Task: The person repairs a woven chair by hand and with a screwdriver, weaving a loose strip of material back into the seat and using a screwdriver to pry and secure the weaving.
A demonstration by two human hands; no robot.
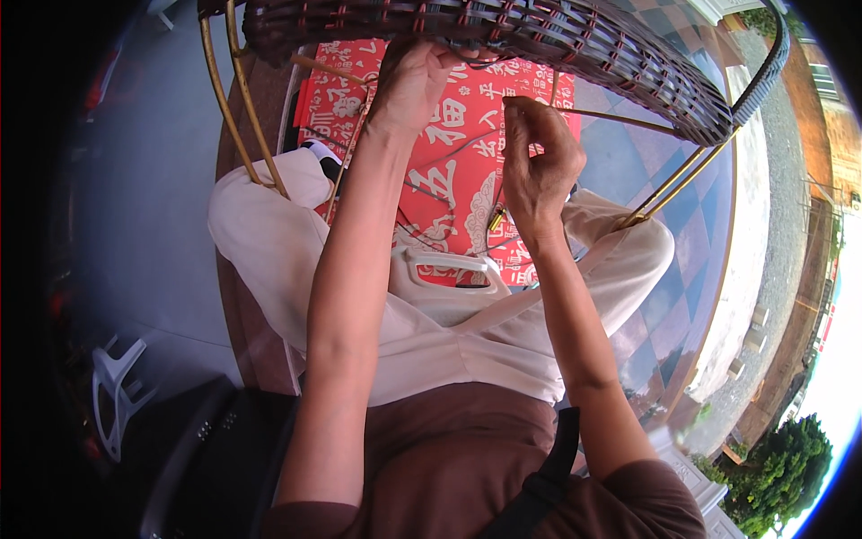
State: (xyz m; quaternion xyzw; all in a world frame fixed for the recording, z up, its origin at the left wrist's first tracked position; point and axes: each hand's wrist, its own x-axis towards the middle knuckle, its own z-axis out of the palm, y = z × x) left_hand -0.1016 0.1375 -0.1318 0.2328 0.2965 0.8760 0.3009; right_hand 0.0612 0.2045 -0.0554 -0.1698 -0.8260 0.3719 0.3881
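A dark woven wicker piece point(584, 40) on gold-coloured metal legs point(224, 103) spans the top of the view, above my bent legs. My left hand point(415, 88) reaches up to its underside, fingers curled at the lower edge of the weave. Lower and to the right, my right hand point(541, 157) is pinched near its fingertips; what it holds is too small to make out. Thin dark strands point(431, 191) hang over a red printed sheet point(458, 198) below both hands. A small yellow-and-black object point(496, 218) lies by my right wrist.
A white plastic seat part point(444, 274) is between my legs. A white plastic chair point(121, 395) and a black padded object point(202, 458) are at the lower left. Checked tiles point(669, 296) lie to the right, with a gravel strip and a tree point(781, 472) beyond.
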